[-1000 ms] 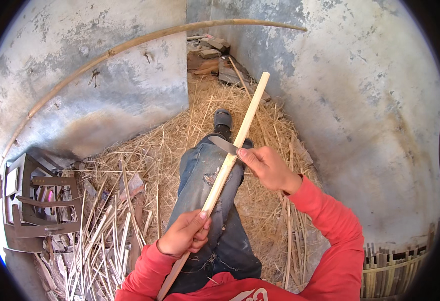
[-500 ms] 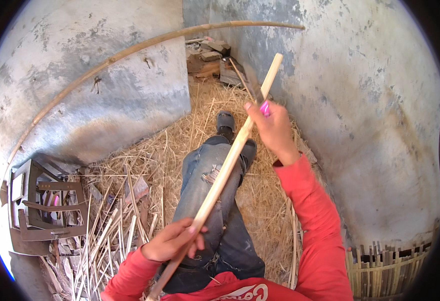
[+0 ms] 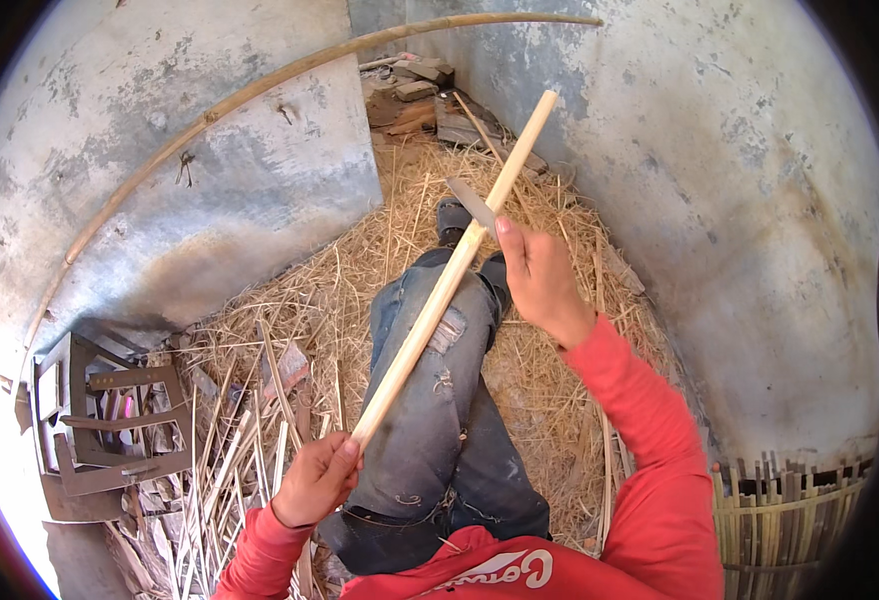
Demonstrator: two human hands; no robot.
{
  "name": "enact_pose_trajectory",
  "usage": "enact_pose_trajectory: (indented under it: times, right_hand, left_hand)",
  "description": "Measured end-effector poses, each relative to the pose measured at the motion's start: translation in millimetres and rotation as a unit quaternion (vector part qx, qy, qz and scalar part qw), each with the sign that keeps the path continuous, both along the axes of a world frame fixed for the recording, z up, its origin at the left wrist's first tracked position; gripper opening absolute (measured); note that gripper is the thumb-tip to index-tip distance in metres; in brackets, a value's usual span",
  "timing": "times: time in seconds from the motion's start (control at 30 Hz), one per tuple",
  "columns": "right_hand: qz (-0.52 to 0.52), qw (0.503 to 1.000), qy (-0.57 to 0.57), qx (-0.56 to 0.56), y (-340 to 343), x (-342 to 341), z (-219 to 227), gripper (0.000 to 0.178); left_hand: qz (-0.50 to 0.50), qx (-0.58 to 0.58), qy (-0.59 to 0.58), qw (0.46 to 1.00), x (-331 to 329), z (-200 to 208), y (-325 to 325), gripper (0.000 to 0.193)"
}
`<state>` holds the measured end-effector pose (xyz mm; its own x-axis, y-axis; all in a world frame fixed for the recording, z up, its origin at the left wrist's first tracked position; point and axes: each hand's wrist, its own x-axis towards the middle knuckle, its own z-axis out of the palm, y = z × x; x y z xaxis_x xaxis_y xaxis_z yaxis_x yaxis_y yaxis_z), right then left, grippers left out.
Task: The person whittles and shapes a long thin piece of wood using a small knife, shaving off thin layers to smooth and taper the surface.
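A long, pale bamboo strip [image 3: 418, 335] slants up and away to the right across my crossed legs. My left hand [image 3: 319, 478] is closed around its near end, thumb along the top. My right hand [image 3: 544, 282] grips a knife, whose handle is hidden inside the fist. The knife blade [image 3: 471, 204] lies crosswise on the upper part of the strip, its tip pointing up and left. Beyond the blade, the far end of the strip sticks out free.
Straw-like shavings [image 3: 549, 400] cover the floor. Split slats [image 3: 221, 478] lie at left, beside a dark broken frame [image 3: 124, 462]. A curved pole [image 3: 209, 116] crosses the left wall. At lower right stands a slatted bamboo piece [image 3: 789, 535]; bricks [image 3: 417, 72] lie in the far corner.
The knife has come down along the strip toward me, and its blade now shows clearly. My left hand has shifted slightly left and down, now closed at the strip's near end.
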<state>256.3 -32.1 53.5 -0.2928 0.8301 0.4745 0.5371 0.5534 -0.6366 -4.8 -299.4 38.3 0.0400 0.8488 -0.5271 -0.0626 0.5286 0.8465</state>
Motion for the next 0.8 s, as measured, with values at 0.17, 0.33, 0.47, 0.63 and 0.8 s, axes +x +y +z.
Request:
enact_pose_trajectory:
  times: [0.17, 0.33, 0.47, 0.63, 0.8]
  right_hand:
    - [-0.034, 0.996, -0.043, -0.064, 9.8, 15.2, 13.9, 0.055]
    - [0.022, 0.999, -0.003, -0.025, -9.3, 11.3, 5.8, 0.057]
    - [0.045, 0.998, -0.01, -0.031, -12.6, 9.7, -6.9, 0.06]
    - [0.191, 0.889, 0.096, -0.405, -4.9, 25.0, 5.4, 0.06]
    - [0.164, 0.897, 0.128, -0.39, -14.5, 19.2, 33.9, 0.06]
  left_hand:
    - [-0.004, 0.007, 0.014, 1.0, -3.8, -4.3, -2.8, 0.037]
    - [0.01, 0.003, -0.026, 1.0, 0.8, -9.6, -8.3, 0.037]
    - [0.001, -0.017, -0.063, 0.998, 1.9, -4.2, -2.9, 0.036]
    - [-0.003, -0.021, -0.08, 0.997, -2.9, -5.7, -13.1, 0.037]
    - [-0.007, 0.02, -0.039, 0.999, 1.2, -7.9, -7.0, 0.04]
